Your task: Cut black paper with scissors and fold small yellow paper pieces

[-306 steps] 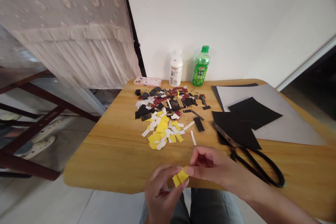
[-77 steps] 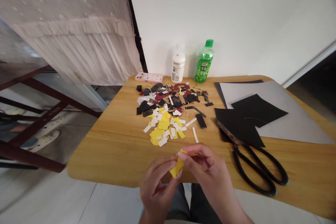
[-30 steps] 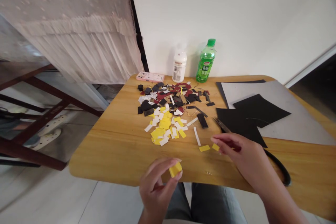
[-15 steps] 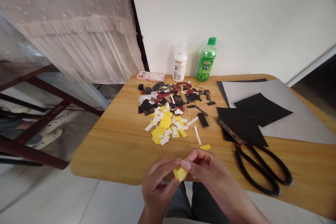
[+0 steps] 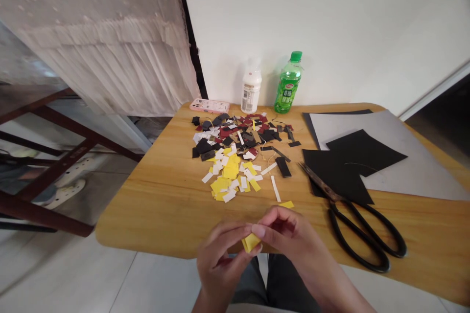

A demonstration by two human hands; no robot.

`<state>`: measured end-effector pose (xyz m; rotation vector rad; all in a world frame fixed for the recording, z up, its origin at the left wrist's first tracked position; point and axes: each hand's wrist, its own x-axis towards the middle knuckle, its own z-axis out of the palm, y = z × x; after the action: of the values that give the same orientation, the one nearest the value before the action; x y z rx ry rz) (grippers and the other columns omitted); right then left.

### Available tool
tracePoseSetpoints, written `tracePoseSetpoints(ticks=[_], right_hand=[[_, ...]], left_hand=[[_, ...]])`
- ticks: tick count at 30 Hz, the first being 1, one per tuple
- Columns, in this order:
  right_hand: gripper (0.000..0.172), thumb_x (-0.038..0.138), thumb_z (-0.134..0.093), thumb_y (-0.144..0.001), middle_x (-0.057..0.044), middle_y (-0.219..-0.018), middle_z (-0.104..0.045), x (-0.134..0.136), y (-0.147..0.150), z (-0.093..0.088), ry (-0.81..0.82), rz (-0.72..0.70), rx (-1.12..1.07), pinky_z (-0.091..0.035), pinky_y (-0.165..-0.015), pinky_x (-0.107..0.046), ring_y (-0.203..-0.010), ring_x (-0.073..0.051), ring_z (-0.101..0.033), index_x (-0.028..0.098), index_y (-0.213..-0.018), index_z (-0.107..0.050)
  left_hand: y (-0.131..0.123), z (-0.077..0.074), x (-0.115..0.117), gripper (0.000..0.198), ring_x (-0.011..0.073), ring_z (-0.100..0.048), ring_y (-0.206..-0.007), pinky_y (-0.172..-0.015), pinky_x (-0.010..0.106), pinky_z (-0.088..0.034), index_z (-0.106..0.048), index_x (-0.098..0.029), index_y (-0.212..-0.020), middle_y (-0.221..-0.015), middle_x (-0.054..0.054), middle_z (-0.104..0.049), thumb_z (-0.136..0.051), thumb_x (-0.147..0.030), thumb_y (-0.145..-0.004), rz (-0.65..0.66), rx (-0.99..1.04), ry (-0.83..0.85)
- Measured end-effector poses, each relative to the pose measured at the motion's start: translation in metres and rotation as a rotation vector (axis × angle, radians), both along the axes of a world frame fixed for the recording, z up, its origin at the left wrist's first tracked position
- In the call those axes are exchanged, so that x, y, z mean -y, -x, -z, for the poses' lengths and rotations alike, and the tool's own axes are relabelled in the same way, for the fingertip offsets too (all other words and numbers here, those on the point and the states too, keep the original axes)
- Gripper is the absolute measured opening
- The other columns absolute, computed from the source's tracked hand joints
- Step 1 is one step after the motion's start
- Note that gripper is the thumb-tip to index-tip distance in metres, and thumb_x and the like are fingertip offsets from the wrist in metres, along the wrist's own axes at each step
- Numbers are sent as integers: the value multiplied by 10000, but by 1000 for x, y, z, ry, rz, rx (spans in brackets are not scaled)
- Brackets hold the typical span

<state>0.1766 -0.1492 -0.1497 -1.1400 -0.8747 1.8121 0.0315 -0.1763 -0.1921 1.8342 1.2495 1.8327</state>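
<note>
A small folded piece of yellow paper [image 5: 251, 242] is pinched between both hands, just over the table's front edge. My left hand [image 5: 223, 247] grips it from the left, fingers above and thumb below. From the right, my right hand [image 5: 286, 232] presses its top with thumb and index finger. Beyond the hands lies a heap of yellow paper pieces [image 5: 231, 168] mixed with white ones. One loose yellow strip [image 5: 286, 204] rests just past my right hand, partly hidden by it. Black-handled scissors [image 5: 341, 200] lie to the right, blades partly over black paper [image 5: 338, 176].
Dark and red paper scraps [image 5: 238, 134] are heaped farther back. Behind them stand a white bottle [image 5: 251, 92], a green bottle [image 5: 289, 85] and a pink phone [image 5: 209, 105]. A grey sheet [image 5: 414, 156] covers the table's right side. A dark wooden chair [image 5: 66, 156] stands left.
The yellow paper's loose flap has been pressed down and turned slightly between my fingers. Both hands stay in nearly the same place; the view has shifted a little.
</note>
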Motion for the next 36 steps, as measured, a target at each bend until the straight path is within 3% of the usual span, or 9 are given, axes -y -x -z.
tracePoseSetpoints(ticks=[12,20,23,27,31,36], right_hand=[[327,337,-970,-550,17,-657,-721,5,2,13,-60,40,-101,-522,-602,-218,-599,-126,-641,192,-664,-701],[329,436,-920,-622,9,-632,-661,12,3,2,-207,89,154,-453,-619,-264,-627,-155,-587,205,-668,-689],[360,480,-903,-632,15,-689,-636,12,4,2,-203,123,125,-436,-630,-250,-658,-143,-551,210,-721,-682],[425,616,-789,-731,25,-683,-581,13,5,2,-85,8,3,-380,-575,-216,-608,-107,-465,201,-786,-714],[337,492,-880,-677,53,-591,-550,13,6,-2,-37,-116,-81,-380,-601,-209,-570,-88,-447,196,-688,-720],[362,457,-905,-658,53,-575,-578,12,7,-2,-1,-138,-136,-336,-566,-191,-547,-65,-432,173,-637,-682]], left_hand=[[-2,-3,-2,121,185,-735,-659,-566,258,-628,-800,-223,-905,-795,58,-750,-788,-313,-825,-38,54,-25],[0,-1,0,128,174,-730,-666,-592,251,-625,-795,-232,-930,-797,49,-747,-787,-309,-828,17,78,-17],[3,0,0,125,175,-731,-690,-609,248,-616,-794,-239,-940,-803,44,-744,-769,-316,-844,53,123,38],[6,4,-3,146,174,-715,-708,-636,260,-602,-795,-270,-924,-807,29,-741,-801,-357,-807,129,272,61],[6,6,-4,149,159,-706,-704,-657,253,-591,-795,-279,-920,-813,18,-742,-820,-346,-790,181,294,68],[6,5,-2,206,167,-716,-705,-634,250,-588,-792,-281,-971,-831,28,-744,-831,-349,-779,191,322,55]])
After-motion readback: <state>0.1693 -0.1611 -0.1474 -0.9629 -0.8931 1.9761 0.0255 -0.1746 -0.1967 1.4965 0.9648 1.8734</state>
